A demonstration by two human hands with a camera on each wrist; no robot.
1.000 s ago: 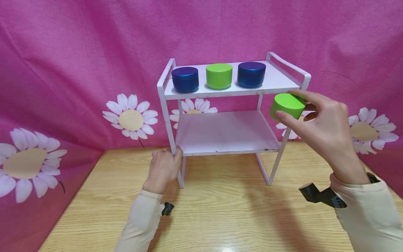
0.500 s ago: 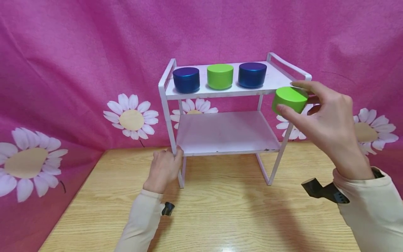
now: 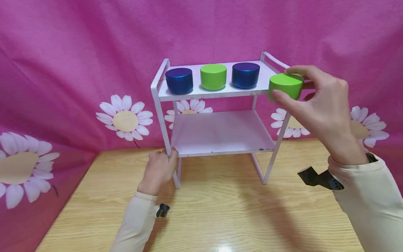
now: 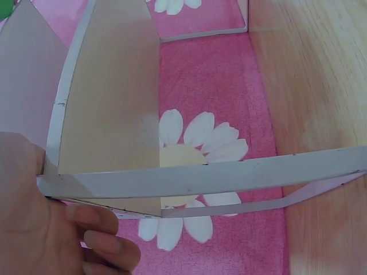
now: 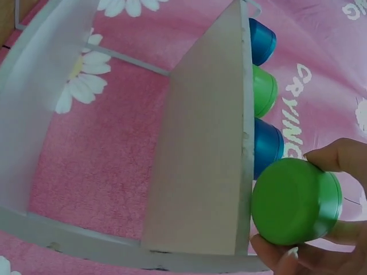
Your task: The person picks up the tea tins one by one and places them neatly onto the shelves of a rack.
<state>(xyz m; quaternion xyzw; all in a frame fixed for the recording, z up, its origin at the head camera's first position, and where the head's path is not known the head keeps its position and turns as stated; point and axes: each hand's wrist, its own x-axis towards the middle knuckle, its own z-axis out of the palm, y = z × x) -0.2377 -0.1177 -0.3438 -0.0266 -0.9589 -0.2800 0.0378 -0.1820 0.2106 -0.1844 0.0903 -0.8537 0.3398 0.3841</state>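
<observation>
My right hand (image 3: pixel 329 108) pinches a round green tin (image 3: pixel 284 85) between thumb and fingers. The tin is at the front right corner of the white two-tier shelf rack (image 3: pixel 220 134), level with its top board. In the right wrist view, the held tin's (image 5: pixel 284 200) flat base shows, right at the board's front edge. On the top board stand, left to right, a blue tin (image 3: pixel 179 81), another green tin (image 3: pixel 213 77) and a second blue tin (image 3: pixel 245 75). Lower left, my left hand (image 3: pixel 157 171) grips the rack's left front post near the lower board.
A wooden table (image 3: pixel 214 217) bears the rack. Behind and beside it hangs a pink cloth (image 3: pixel 126 42) with large white daisies. The rack's top has raised side rails, the left rail (image 3: pixel 160 75) near the first blue tin.
My right hand has raised the green tin from below the top board to its level. The head view has shifted slightly, moving the rack left in frame. My left hand keeps its grip.
</observation>
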